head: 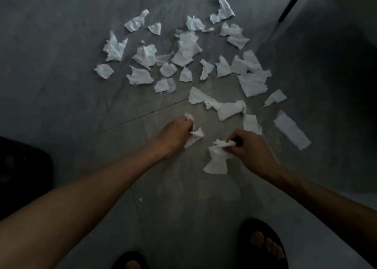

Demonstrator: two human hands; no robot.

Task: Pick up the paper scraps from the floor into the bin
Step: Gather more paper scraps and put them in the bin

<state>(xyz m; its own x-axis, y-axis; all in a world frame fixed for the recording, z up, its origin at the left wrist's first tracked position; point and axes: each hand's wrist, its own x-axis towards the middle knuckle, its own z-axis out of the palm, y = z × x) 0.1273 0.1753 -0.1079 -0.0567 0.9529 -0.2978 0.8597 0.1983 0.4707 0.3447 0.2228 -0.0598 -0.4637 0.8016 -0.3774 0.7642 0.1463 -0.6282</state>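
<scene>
Low in the middle of the frame, the left hand (179, 133) has its fingers curled round a small white scrap (195, 138), and the right hand (252, 152) pinches a larger crumpled scrap (217, 161) between thumb and fingers. The other paper scraps (186, 50) lie scattered on the grey floor (61, 68) across the upper middle, beyond both hands; two sandalled feet (263, 246) stand at the bottom edge.

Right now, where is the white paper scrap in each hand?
Small white paper scrap (195, 138), left hand (177, 132): head view, crumpled middle.
Large white paper scrap (217, 162), right hand (253, 150): head view, flat lower part.
</scene>
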